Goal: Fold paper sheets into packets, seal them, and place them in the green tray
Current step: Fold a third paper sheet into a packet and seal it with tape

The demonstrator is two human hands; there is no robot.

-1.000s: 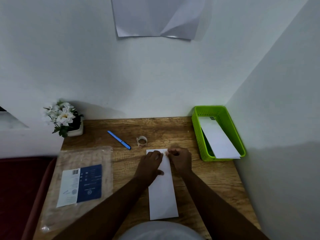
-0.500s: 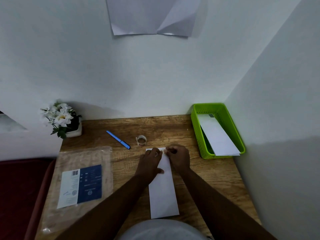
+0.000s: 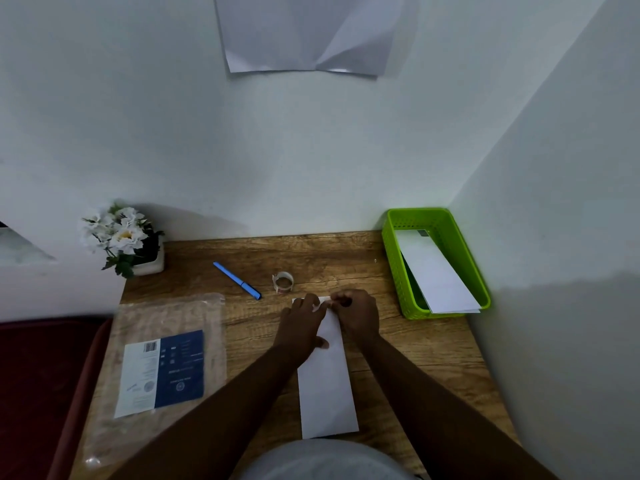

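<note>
Barcode [image 3: 150, 347] on bag label [image 3: 140, 379], txt illegible

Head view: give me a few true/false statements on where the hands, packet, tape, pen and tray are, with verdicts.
1. Both hands, left hand and right hand, are at the far end of the packet. True.
2. The green tray is empty. False: folded white paper lies in it.
3. The tape roll lies between the pen and the tray. True.
4. The pen is inside the tray. False: it lies on the desk, left of the tape roll.
5. The packet is lifted off the desk. False: it lies flat on it.
</note>
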